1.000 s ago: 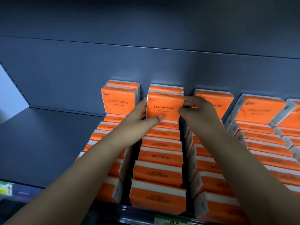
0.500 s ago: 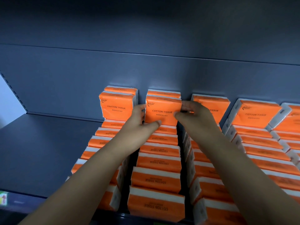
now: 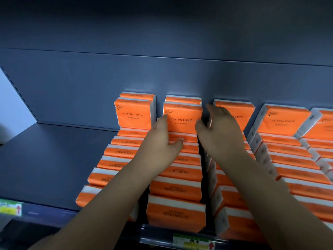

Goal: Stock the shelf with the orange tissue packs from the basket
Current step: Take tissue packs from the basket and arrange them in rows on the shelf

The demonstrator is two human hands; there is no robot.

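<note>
Looking down at a dark grey shelf (image 3: 54, 159) stocked with orange tissue packs (image 3: 288, 166), set out in rows from the near lip to the back panel (image 3: 108, 78). Can count four rows for sure, plus a bit of a fifth cut off at the far right. Mostly lying flat and overlapping like roof tiles, with one or two stood up or propped at the far end of each row against the panel.

Got both hands up at the far end of the middle row (image 3: 177, 190). Can see the left hand (image 3: 160, 141) spread open, fingers (image 3: 164, 123) straight up along the left edge of the front upright pack (image 3: 182, 117), thumb stuck out to the right over the flat packs just below it. Touching rather than pinching, as far as can be told. Can see the right hand (image 3: 222, 130) open too, thumb right at that pack's right edge, fingers raised and apart, covering part of the neighbour pack (image 3: 239, 112) one row to the right. Pretty motion-blurred, so can't tell whether it's actually touching anything.

Reads COTTON TISSUE on the front of the upright pack, standing straight with another tucked right behind it. Same deal in the left row (image 3: 119, 152) just beside.

Also spotted a yellow-green price label (image 3: 10, 208) on the near lip at far left, and a second price label (image 3: 194, 243) under the middle row.
</note>
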